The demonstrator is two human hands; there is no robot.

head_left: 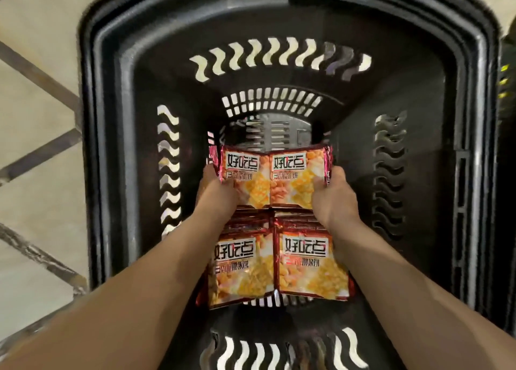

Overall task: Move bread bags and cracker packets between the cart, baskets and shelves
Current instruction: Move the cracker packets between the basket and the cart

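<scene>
Reaching into the black basket [95, 146], we clamp our left hand [216, 191] and right hand [333, 199] on opposite edges of the far cracker packets [272, 179]. Gripped only at the sides, they could buckle at the middle seam and spill onto the near packets [282, 269].

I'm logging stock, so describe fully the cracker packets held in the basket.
The held cracker packets are glossy foil, red-edged, printed with golden crackers and black characters on white. Two fronts show side by side, face-up, low inside the black basket. The left hand grips their left edge, the right hand their right edge. Their near edge borders another pair of packets lying closer to the camera.
</scene>
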